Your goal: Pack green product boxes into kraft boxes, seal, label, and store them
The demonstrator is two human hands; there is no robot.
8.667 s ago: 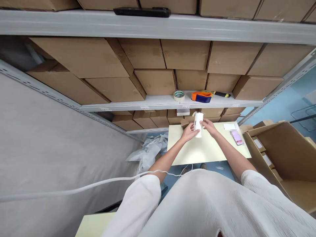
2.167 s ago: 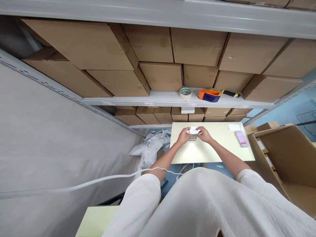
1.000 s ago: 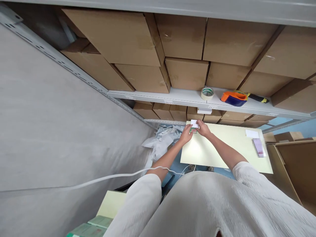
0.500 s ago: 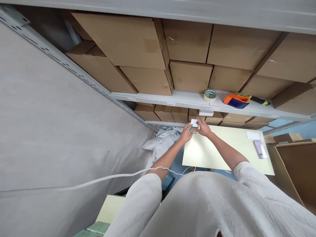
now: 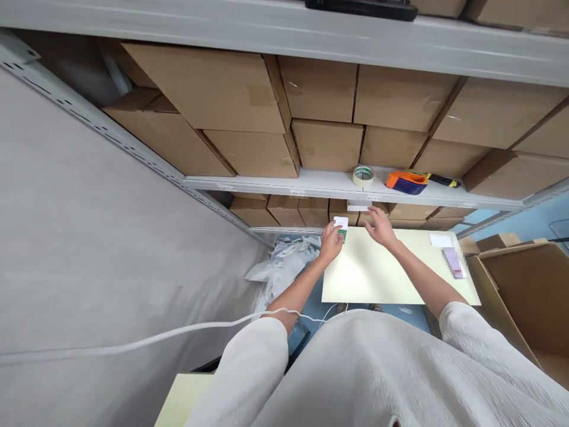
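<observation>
Leaving the box [image 5: 344, 232], the right hand [image 5: 380, 228] is now apart, its fingers loose; the left hand [image 5: 331, 242] alone is grasping it.

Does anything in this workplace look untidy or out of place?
Yes: the crumpled whitish material heaped left of the table. Its loose, messy pile contrasts with the neatly stacked boxes.

Head-worn view, facing forward and down, shelving [image 5: 326, 179] ahead, table [image 5: 377, 276] below, perhaps too distant for fine detail
</observation>
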